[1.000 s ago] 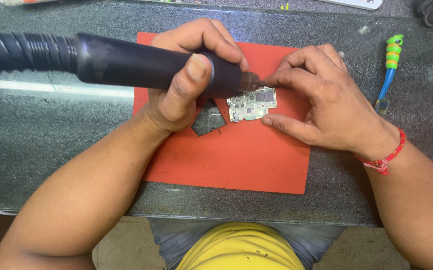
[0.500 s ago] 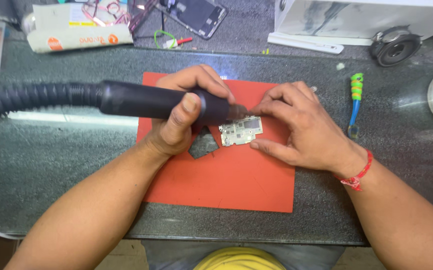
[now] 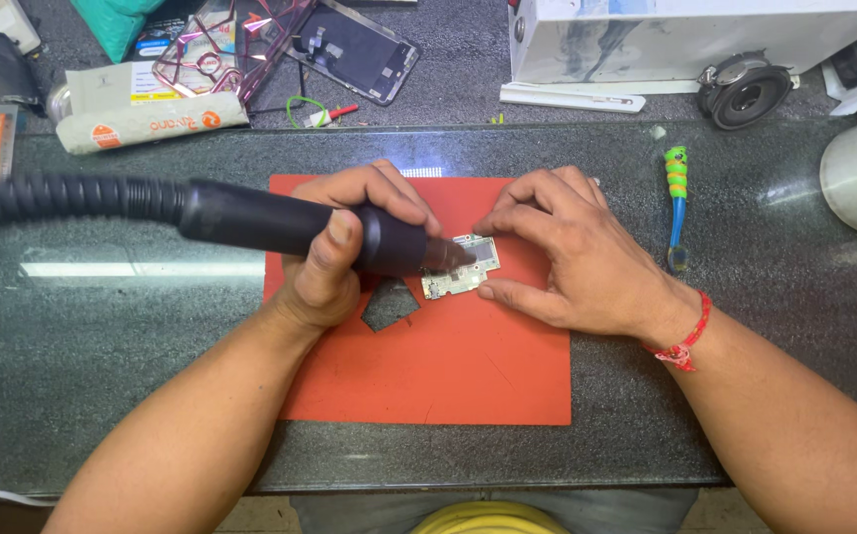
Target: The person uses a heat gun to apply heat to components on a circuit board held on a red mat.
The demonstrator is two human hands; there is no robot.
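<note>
Speckled dark stone bench (image 3: 102,396), polished and reflective, with bare surface left and right of a matte red rectangular mat (image 3: 468,376). Ribbed black hose joining a smooth cylindrical hot-air handpiece (image 3: 280,222), gripped by the left hand (image 3: 339,262), nozzle over a small pale circuit board (image 3: 463,269) at mat centre. Right hand (image 3: 577,257) pins the board's right edge with fingertips. Dark cut-out patch (image 3: 390,305) just beside the board. Green-and-blue handled brush (image 3: 677,203) lies off the mat, right.
</note>
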